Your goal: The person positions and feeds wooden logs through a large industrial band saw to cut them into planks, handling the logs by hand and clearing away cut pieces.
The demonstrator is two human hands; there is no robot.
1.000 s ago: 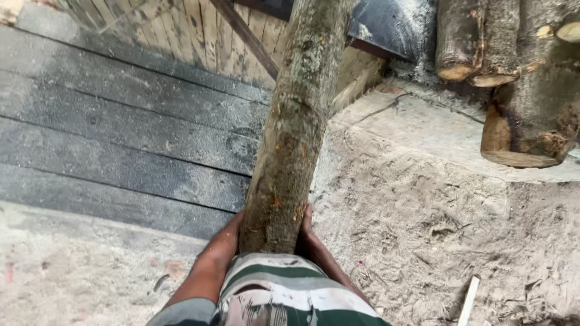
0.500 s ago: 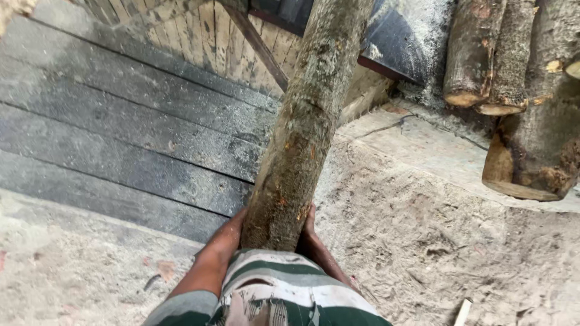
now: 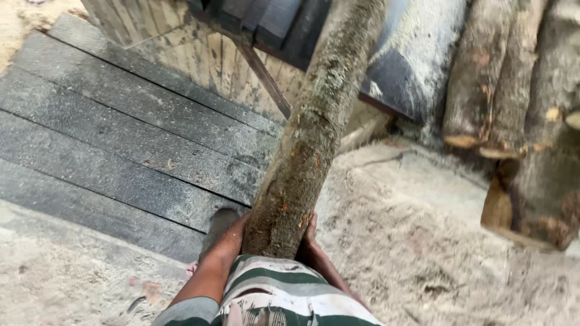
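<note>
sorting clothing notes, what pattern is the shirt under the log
Green and white horizontal stripes on the shirt, seen best in the head view.

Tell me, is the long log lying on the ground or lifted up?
Lifted. Both hands, left and right, grip the log at its near end; its far end is out of view.

A long, round log of rough grey-brown bark (image 3: 308, 145), mottled with pale lichen and small orange flecks, is held off the ground at a slant. Its near end presses against the person's striped shirt, clasped from both sides, and its far end rises over the dark planks toward the picture's top edge.
</note>
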